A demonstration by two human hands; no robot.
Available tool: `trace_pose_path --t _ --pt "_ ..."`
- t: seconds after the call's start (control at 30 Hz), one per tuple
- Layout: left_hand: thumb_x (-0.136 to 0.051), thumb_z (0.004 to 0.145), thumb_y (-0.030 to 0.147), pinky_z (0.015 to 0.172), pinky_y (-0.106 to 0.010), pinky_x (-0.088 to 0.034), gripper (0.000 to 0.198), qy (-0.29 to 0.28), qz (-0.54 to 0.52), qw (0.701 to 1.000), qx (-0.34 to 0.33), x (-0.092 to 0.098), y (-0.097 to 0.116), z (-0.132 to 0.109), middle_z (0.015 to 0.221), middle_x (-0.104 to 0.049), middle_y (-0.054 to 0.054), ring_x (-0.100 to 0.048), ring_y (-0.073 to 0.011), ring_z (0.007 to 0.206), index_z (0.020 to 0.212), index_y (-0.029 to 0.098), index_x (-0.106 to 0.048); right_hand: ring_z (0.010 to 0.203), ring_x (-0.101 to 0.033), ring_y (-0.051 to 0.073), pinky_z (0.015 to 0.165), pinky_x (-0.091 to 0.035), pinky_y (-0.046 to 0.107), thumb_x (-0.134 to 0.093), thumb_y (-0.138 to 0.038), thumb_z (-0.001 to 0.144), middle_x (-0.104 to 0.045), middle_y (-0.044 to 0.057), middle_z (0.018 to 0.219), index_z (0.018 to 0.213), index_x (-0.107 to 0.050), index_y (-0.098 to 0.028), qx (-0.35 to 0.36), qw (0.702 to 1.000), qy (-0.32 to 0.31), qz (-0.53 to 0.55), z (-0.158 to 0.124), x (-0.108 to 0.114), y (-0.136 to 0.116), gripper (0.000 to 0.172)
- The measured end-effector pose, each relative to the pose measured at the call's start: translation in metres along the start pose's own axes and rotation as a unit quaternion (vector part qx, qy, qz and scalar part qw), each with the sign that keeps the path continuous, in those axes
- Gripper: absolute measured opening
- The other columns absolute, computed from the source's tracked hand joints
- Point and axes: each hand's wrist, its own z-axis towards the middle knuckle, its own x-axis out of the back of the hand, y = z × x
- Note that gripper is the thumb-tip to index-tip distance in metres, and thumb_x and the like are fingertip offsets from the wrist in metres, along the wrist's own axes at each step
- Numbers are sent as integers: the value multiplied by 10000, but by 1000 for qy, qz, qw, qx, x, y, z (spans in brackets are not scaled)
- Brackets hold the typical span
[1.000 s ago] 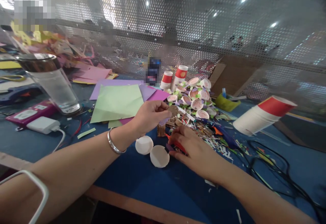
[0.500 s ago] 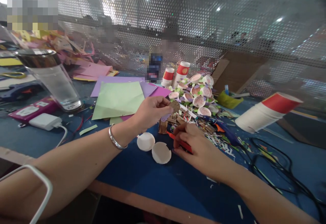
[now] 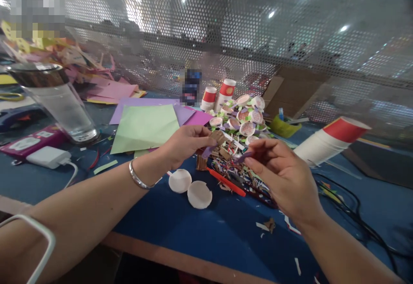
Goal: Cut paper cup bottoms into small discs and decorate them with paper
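Observation:
My left hand [image 3: 187, 144] pinches a small brown corrugated cardboard piece [image 3: 220, 137], and a strip of purple paper [image 3: 208, 151] shows beneath its fingertips. To the right, my right hand [image 3: 284, 172] holds a small purple paper piece [image 3: 242, 158] between thumb and fingers. Below the hands lies a slim red-orange tool [image 3: 227, 181]; whether it is a pen or a cutter I cannot tell. Two round white paper cup bottoms [image 3: 200, 195] rest side by side on the blue tabletop [image 3: 180, 232]. Another brown cardboard piece [image 3: 201, 162] lies below the left fingertips.
Many small decorated paper discs [image 3: 247, 128] are heaped behind the hands among paper scraps. Stacked paper cups [image 3: 329, 140] lean at right near black cables [image 3: 351, 215]. Green paper [image 3: 145, 127], a water bottle [image 3: 66, 103] and a white charger [image 3: 48, 156] are at left.
My right hand has let go of the red-orange tool, risen and turned, and now pinches a purple paper piece. The left hand keeps its cardboard. The view has shifted slightly.

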Motion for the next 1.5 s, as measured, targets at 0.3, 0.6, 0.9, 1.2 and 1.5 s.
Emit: trace_pose_path --t 0.3,0.6,0.9,1.2,1.5 --pt "-681 822 165 548 -247 -410 96 -63 61 995 -37 0 -6 -2 558 -626 28 -575 -86 508 814 162 -586 1005 -641 195 881 -511 366 -646 -33 885 -664 39 1091 999 -684 -255 251 964 -1 -83 -9 3 -5 253" --pt "-705 809 227 530 -242 -437 126 -110 54 992 -29 0 -12 0 605 -637 19 -584 -94 531 824 162 -598 972 -645 175 788 -549 299 -682 -81 895 -650 32 1047 975 -660 -263 183 982 -3 -54 -6 -1 -2 200" --pt "-706 795 181 560 -246 -366 124 -144 50 988 -12 -7 -9 -6 629 -606 23 -562 -95 573 788 152 -586 632 -634 87 575 -531 194 -711 -278 929 -674 -15 834 931 -678 -237 -8 999 10 47 -5 -2 2 53" --pt "-673 832 210 592 -244 -409 107 -140 65 988 -19 -10 -7 -8 598 -590 24 -511 -80 550 757 143 -636 665 -647 105 618 -556 226 -737 -327 914 -663 -17 837 948 -665 -231 -46 991 30 124 -3 -3 7 125" --pt "-708 819 216 520 -213 -400 105 -65 98 992 -35 -14 -10 -12 574 -617 24 -538 -77 513 802 150 -629 628 -647 105 588 -553 219 -725 -320 915 -671 -18 784 933 -659 -223 -41 996 28 80 -3 -5 5 118"
